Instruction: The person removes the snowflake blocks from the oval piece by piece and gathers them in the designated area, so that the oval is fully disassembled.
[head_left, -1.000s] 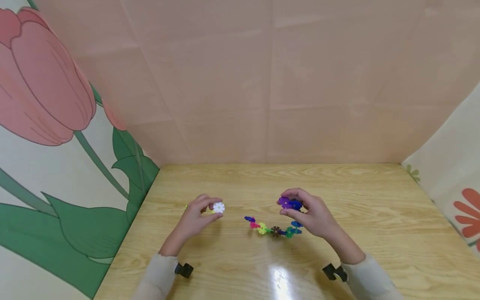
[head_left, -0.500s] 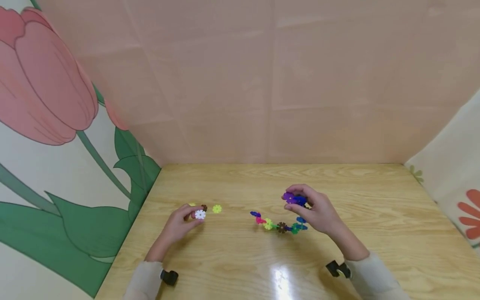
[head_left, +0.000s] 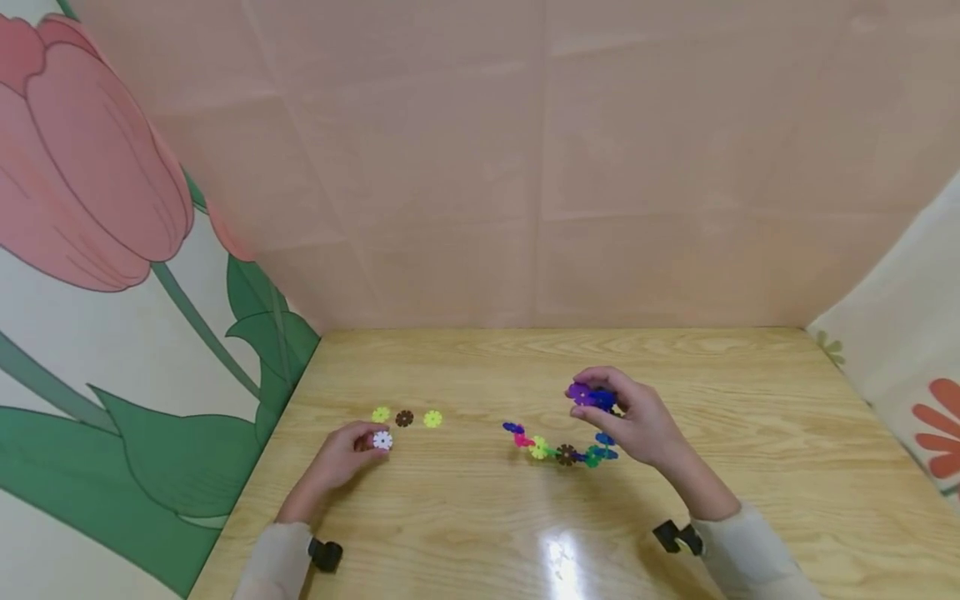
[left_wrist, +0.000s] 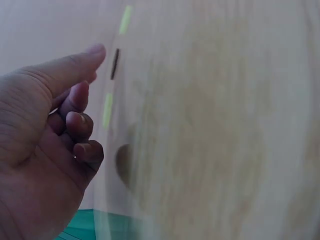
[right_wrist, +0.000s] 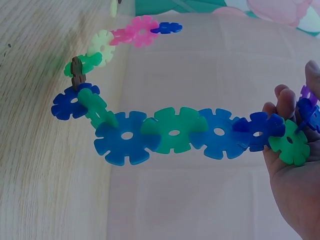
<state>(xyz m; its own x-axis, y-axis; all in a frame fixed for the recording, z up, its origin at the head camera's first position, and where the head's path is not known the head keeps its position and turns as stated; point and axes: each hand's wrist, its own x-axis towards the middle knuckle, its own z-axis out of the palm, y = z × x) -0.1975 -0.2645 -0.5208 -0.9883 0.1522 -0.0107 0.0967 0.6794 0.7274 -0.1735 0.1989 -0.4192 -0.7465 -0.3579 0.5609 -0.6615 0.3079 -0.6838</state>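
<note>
In the head view my left hand (head_left: 339,457) pinches a white flower-shaped interlocking disc (head_left: 382,440) low over the left part of the table. The left wrist view shows curled fingers, with the white disc hidden. Two yellow discs (head_left: 432,419) and a brown disc (head_left: 405,418) lie in a row just beyond that hand. On the right, my right hand (head_left: 639,423) holds up the purple end disc (head_left: 579,393) of a chain of linked discs (right_wrist: 175,119). Blue, green, brown, yellow and pink discs make up the chain, which curves down and leftward to a blue end disc (right_wrist: 167,28).
The wooden table (head_left: 480,525) reaches back to a pink cloth wall (head_left: 480,167). A tulip-patterned panel (head_left: 97,167) borders its left side. A white flower-patterned cloth (head_left: 900,333) borders the right. Each sleeve has a black wrist camera (head_left: 326,554) by its cuff.
My left hand has carried the white disc left and toward me, uncovering the row of loose discs. My right hand has shifted slightly right with the chain.
</note>
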